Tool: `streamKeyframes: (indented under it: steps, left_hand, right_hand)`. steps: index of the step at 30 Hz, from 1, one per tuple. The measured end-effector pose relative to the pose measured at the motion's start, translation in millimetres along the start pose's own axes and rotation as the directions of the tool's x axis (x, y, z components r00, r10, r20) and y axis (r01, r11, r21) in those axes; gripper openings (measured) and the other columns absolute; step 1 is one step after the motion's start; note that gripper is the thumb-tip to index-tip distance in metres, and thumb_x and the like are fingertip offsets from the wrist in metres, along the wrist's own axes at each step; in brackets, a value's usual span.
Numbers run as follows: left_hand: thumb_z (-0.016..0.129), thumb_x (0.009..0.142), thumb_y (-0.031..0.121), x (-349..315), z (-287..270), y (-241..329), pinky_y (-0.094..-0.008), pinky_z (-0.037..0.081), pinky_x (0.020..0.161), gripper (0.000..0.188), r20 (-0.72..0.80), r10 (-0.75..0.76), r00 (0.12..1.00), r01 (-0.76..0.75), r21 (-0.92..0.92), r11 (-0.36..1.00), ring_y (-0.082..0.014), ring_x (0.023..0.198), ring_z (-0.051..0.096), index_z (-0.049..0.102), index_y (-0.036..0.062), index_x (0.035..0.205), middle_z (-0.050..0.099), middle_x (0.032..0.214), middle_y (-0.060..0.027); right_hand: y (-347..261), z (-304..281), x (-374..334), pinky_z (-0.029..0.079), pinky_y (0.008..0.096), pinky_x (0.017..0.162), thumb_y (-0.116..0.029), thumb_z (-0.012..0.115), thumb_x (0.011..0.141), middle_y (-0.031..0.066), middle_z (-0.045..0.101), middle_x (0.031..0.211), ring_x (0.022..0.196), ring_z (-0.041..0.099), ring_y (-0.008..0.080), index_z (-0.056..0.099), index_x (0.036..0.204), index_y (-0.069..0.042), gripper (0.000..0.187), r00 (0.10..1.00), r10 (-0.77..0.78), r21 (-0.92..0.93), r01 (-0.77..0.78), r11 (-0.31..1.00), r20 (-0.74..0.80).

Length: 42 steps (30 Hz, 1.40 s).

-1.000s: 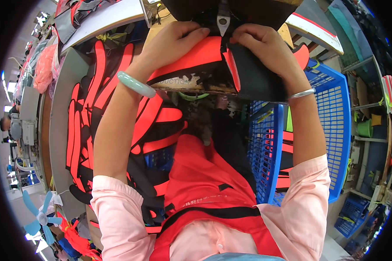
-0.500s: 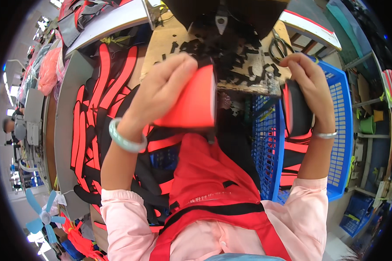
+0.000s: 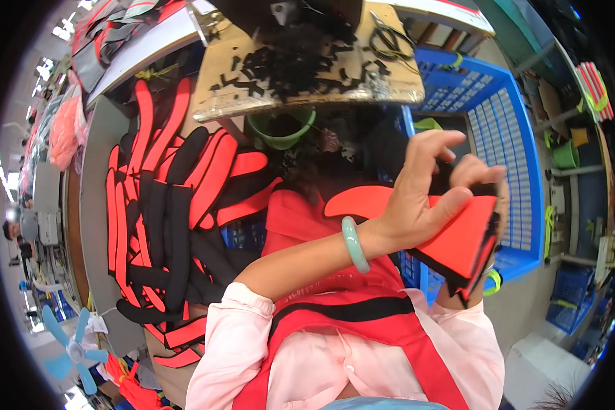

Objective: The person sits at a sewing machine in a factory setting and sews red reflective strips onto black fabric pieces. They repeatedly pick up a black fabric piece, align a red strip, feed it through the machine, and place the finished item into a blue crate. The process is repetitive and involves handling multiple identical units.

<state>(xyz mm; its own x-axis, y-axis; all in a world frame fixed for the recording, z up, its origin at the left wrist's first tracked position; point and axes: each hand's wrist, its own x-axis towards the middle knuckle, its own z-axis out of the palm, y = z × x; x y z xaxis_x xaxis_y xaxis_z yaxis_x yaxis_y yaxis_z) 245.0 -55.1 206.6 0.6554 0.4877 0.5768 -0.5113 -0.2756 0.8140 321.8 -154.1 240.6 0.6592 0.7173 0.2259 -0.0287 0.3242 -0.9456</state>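
Note:
A red and black padded fabric piece [image 3: 451, 239] hangs in front of the blue basket, its curved red tail [image 3: 355, 201] pointing left. My right hand [image 3: 485, 176] is mostly behind the piece, its fingers curled over the upper edge. Across the red face lies my left hand [image 3: 417, 191], thumb against the fabric and upper fingers stretched out and apart; its lower fingers are hidden. A pale green bangle [image 3: 354, 244] circles my left wrist. On my left, many similar red and black strips [image 3: 164, 225] lie heaped in a grey-walled bin [image 3: 102, 205].
Black scraps [image 3: 287, 65] cover a wooden board [image 3: 219, 99] beneath a dark machine [image 3: 307, 17]. Scissors [image 3: 389, 41] lie on its right side. A green bowl [image 3: 283, 140] sits below. The blue basket [image 3: 512, 150] stands to the right, a blue fan [image 3: 75, 352] lower left.
My left hand has crossed to the right and now meets my right hand at one fabric piece. Earlier each hand held a piece apart. The view has shifted, showing the board higher up.

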Motion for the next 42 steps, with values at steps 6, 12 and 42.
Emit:
streamKeyframes:
  steps: [6,12,42]
  left_hand:
    - [0.058,0.09,0.046,-21,15,3,-0.0399,0.035,0.105,0.059,0.276,0.049,0.96,-0.091,0.143,0.985,-0.0322,0.125,0.043,0.05,0.0028,0.13,0.04,0.139,-0.0189]
    - [0.047,0.099,0.017,-78,-92,-29,-0.0335,0.04,0.098,0.027,0.145,-0.475,0.868,0.405,0.345,0.847,-0.0223,0.114,0.054,0.06,0.0003,0.117,0.059,0.121,-0.0112]
    - [0.068,0.08,0.021,-326,-290,-20,-0.0441,0.045,0.095,0.029,-0.633,-0.218,0.743,0.6,0.774,-0.202,-0.0352,0.11,0.057,0.065,0.0074,0.105,0.062,0.115,-0.0178]
  right_hand:
    - [-49,-92,2,0.039,0.0255,0.071,-0.041,0.035,0.103,0.0054,0.045,0.069,0.073,0.044,0.0183,0.058,0.097,-0.008,0.041,0.917,-0.375,0.135,0.358,0.924,0.136]
    - [-112,-264,-18,0.037,0.0232,0.066,-0.038,0.041,0.1,0.0063,0.047,0.073,0.072,0.045,0.0191,0.056,0.103,-0.007,0.035,0.955,-0.199,-0.062,0.218,0.974,0.219]
    - [342,-352,-218,0.036,0.0362,0.106,-0.046,0.051,0.094,0.02,0.055,0.132,0.124,0.05,0.0292,0.053,0.131,0.002,0.061,0.546,0.698,-0.509,-0.808,0.295,-0.463]
